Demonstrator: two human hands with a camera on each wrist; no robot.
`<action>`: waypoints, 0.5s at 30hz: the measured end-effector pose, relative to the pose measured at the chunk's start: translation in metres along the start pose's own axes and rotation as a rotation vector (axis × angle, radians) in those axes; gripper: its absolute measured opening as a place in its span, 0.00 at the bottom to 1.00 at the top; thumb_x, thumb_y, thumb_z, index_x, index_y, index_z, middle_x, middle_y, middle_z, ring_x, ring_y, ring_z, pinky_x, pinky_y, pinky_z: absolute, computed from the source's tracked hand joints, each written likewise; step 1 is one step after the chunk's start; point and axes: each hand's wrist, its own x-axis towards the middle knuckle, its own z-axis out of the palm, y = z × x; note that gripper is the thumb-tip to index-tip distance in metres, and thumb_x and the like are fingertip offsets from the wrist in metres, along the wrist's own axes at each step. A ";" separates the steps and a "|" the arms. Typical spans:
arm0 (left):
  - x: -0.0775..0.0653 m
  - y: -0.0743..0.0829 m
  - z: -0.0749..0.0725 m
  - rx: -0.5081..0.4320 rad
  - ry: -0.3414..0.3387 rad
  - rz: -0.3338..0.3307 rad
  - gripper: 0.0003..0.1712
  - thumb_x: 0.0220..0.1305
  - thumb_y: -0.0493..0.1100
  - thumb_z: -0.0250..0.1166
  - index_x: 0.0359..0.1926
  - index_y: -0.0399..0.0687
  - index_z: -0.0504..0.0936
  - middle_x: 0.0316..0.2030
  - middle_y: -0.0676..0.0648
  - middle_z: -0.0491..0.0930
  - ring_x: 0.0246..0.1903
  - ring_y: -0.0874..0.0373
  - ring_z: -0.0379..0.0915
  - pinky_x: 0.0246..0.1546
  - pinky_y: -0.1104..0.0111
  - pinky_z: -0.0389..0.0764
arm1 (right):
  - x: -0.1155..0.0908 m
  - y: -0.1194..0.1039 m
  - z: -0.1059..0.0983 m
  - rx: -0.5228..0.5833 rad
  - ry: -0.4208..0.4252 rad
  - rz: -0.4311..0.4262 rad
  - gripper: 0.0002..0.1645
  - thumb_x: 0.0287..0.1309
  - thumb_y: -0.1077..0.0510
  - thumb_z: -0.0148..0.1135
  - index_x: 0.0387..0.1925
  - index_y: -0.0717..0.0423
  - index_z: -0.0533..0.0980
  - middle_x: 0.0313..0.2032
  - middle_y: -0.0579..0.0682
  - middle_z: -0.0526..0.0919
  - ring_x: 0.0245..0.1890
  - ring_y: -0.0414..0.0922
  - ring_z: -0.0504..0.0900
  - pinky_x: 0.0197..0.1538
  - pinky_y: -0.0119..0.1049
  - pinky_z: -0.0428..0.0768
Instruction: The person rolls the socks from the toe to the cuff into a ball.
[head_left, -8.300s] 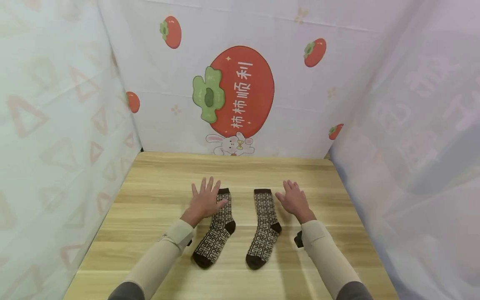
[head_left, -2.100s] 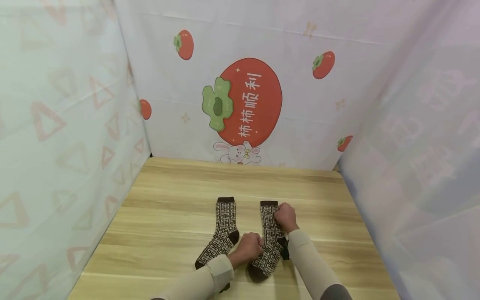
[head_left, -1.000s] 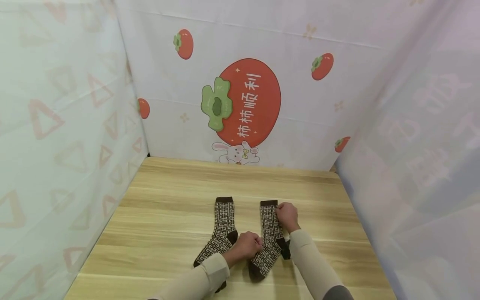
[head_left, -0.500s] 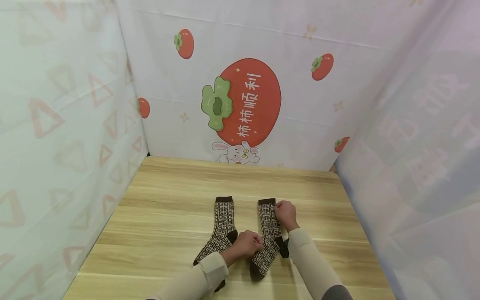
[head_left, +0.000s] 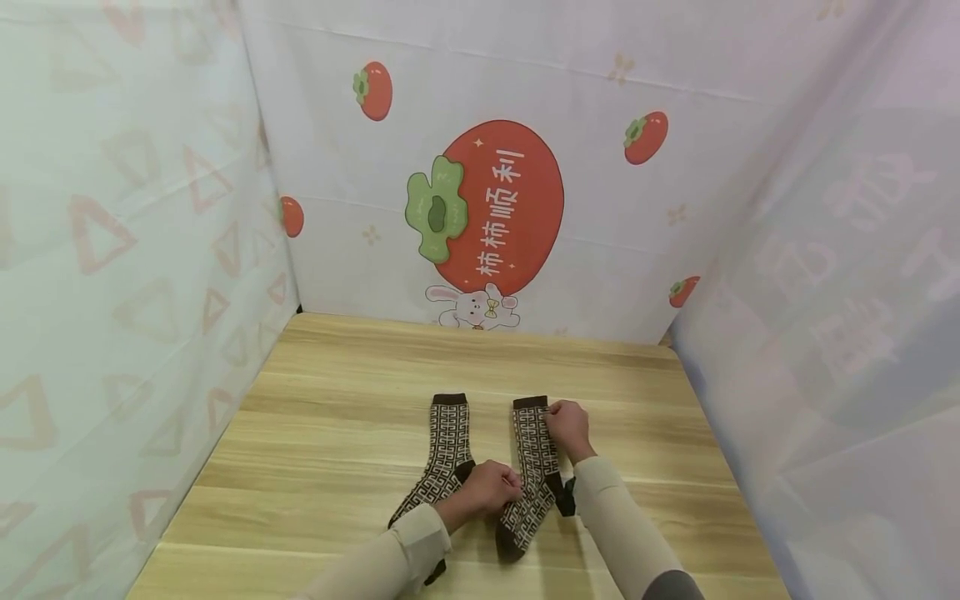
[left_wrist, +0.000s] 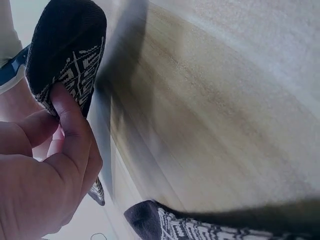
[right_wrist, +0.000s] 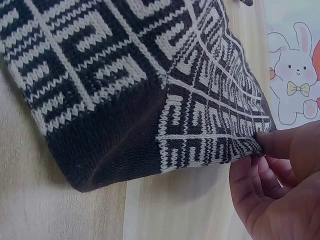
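Pinching 1 patterned sock (head_left: pixel 537 483), left hand (head_left: pixel 489 487) at the foot's edge, right hand (head_left: pixel 570 427) at the leg's edge, apparently partly off the wooden surface (head_left: pixel 337 467), beside a matching sock (head_left: pixel 448 442). Likely light, soft and floppy; best taken by those edges, well apart.

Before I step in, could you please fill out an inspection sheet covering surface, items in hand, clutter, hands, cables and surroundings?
Surface: pale wood-grain tabletop.
Job's things: two patterned socks; the left sock lies partly hidden behind the left sleeve, the right sock is held by both hands.
Clutter: nothing seen.
Hands: left hand pinches the right sock near its dark toe; right hand pinches it near the cuff.
Cables: nothing seen.
Surroundings: back sheet printed with red fruit and a rabbit; pale sheets on both sides.
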 end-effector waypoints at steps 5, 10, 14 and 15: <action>-0.003 -0.007 -0.002 -0.037 -0.008 -0.037 0.07 0.58 0.35 0.71 0.24 0.47 0.85 0.22 0.56 0.80 0.18 0.64 0.70 0.18 0.73 0.69 | -0.004 -0.004 0.002 -0.006 0.003 -0.019 0.05 0.58 0.63 0.67 0.32 0.62 0.85 0.34 0.58 0.89 0.34 0.53 0.84 0.40 0.48 0.83; -0.002 -0.013 -0.007 -0.056 -0.005 -0.057 0.05 0.58 0.34 0.71 0.26 0.45 0.86 0.26 0.54 0.82 0.19 0.63 0.73 0.18 0.72 0.74 | -0.001 -0.006 0.006 0.002 -0.014 -0.001 0.07 0.62 0.60 0.66 0.36 0.62 0.84 0.38 0.59 0.89 0.36 0.52 0.85 0.45 0.50 0.84; -0.002 -0.015 -0.012 -0.063 -0.008 -0.059 0.04 0.57 0.35 0.71 0.27 0.44 0.86 0.26 0.53 0.82 0.20 0.62 0.73 0.19 0.70 0.77 | 0.000 -0.008 0.007 -0.001 -0.023 -0.006 0.08 0.63 0.59 0.66 0.37 0.61 0.83 0.38 0.58 0.88 0.36 0.51 0.84 0.43 0.48 0.84; -0.002 -0.015 -0.013 -0.067 -0.013 -0.063 0.04 0.57 0.35 0.71 0.27 0.44 0.86 0.26 0.53 0.82 0.21 0.62 0.74 0.20 0.69 0.78 | 0.000 -0.009 0.007 0.004 -0.028 -0.008 0.08 0.63 0.59 0.66 0.36 0.61 0.83 0.38 0.58 0.88 0.35 0.51 0.84 0.42 0.48 0.83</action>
